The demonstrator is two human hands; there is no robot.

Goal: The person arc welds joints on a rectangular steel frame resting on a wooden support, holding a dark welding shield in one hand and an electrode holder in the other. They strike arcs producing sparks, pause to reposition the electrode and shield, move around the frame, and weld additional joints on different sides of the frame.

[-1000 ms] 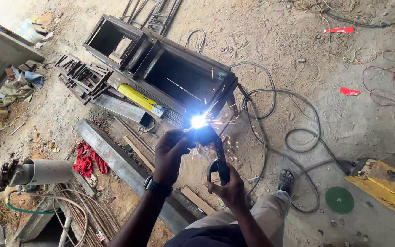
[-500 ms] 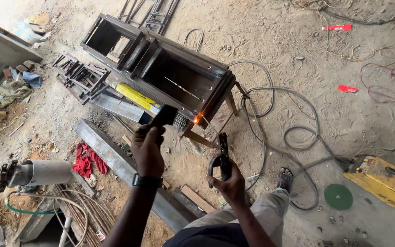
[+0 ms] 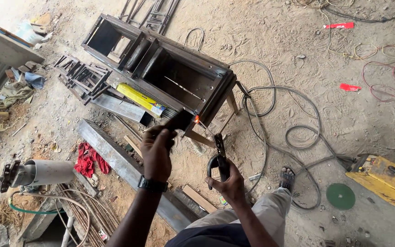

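The metal frame is lying on the sandy ground, with 1 corner propped on a small stand. It is a long dark box with 2 open parts, and a thin rod is lying inside the nearer part. The farther part is showing a pale board through it. A small orange spot is glowing at the near corner of the frame.

The left hand is closing around a dark flat shield, holding it low beside that corner. Part of the shield is hiding behind the hands, so its full shape is hard to make out. The right hand is gripping the welding holder, with its tip pointing up toward the glowing spot but not touching it. The person's body is cut off at the bottom edge.

1 second ago a bright white flash was burning at the corner and the shield was up over it. Now the flash is gone, only the orange glow is left, and the shield is sitting lower.

A yellow box is lying beside the frame. Grey cables are curling over the ground by the sandalled foot. A red rag is lying near a long steel beam.
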